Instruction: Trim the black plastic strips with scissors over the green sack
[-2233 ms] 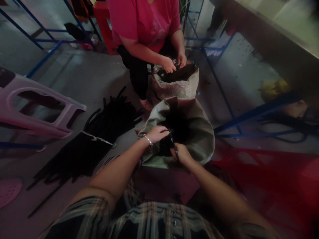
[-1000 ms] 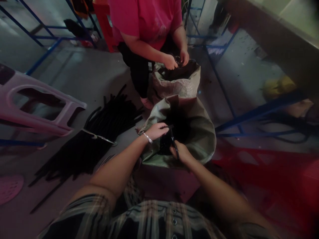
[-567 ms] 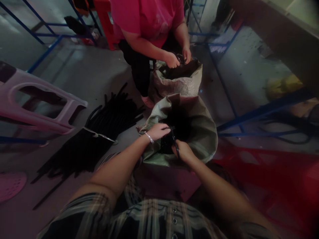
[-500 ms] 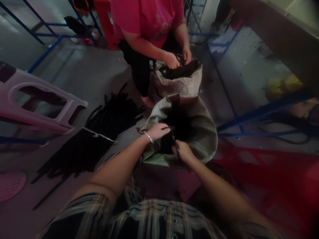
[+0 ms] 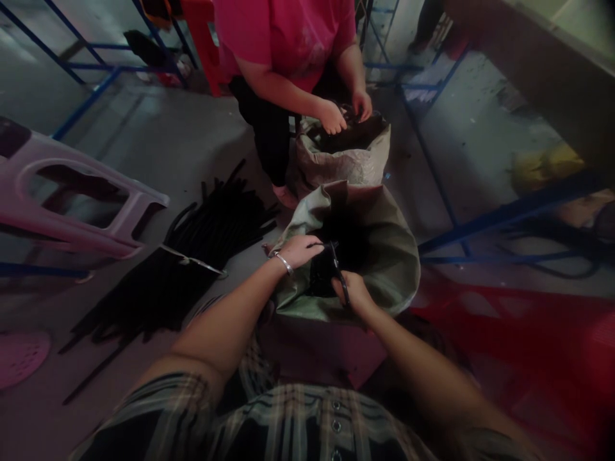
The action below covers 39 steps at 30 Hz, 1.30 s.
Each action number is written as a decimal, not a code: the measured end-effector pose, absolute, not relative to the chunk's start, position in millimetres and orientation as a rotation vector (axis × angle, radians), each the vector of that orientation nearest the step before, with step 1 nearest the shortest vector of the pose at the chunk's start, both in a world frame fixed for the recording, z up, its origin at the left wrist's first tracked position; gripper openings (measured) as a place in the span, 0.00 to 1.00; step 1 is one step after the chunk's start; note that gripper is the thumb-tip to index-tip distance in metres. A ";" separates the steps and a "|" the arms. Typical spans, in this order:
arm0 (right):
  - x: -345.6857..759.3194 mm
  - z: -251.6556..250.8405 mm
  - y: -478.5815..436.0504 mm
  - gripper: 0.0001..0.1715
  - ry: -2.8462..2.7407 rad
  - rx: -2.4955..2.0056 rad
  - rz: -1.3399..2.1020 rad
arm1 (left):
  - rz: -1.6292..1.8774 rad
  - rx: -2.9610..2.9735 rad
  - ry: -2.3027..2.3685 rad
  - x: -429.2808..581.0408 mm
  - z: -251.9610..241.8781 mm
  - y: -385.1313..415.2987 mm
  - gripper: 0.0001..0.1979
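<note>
Dim workroom, smooth grey concrete floor (image 5: 168,141), blue-painted metal tube frames (image 5: 480,221) to the sides.

Left hand (image 5: 298,250): palm down, thin silver bangle (image 5: 284,262) on the wrist. Its grip is closed, fingertips pinching one end of a thin black strip (image 5: 318,244) that runs out toward the right hand.

Right hand (image 5: 353,293): grip closed round the handles of dark scissors (image 5: 339,272). The blades point up and away from the grip, with the tips beside the strip. Cannot tell if the blades are parted.

Both grips sit over the mouth of a woven sack (image 5: 389,256). It is dull green-grey and coarse, with the rim rolled down in soft folds. Just under the grips the sack holds a heap of black material, too dark to make out the pieces.

Left of the left grip, on the floor: a flat sheaf of long black strips (image 5: 192,256), matte and loosely fanned. Further left is a pale pink moulded plastic stool (image 5: 72,211) lying on its side.

Beyond the grips stands a second sack (image 5: 346,168), paler and crinkled, touching the first. A co-worker's two hands (image 5: 333,118) are at its mouth. The pink shirt (image 5: 283,38) has a faint print, too blurred to read.

Right of the right grip: glossy red plastic (image 5: 528,346), out of focus.
</note>
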State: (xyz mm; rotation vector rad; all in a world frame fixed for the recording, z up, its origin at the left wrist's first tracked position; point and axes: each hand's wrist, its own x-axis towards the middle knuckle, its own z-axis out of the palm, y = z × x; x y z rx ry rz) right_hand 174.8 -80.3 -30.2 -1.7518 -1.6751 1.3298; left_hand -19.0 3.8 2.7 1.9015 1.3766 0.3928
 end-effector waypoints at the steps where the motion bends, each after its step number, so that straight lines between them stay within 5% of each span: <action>1: 174.5 -29.0 -80.3 0.13 -1.673 -1.753 1.334 | 0.393 1.898 1.379 -18.8 2.8 3.8 0.16; 20: 177.7 -43.5 -80.0 0.14 -1.562 -1.710 1.463 | 0.444 1.816 1.387 -20.0 2.6 4.9 0.15; 39: 173.5 -31.2 -78.8 0.10 -2.053 -1.665 1.142 | 0.492 1.625 1.309 -8.8 7.9 -3.5 0.15</action>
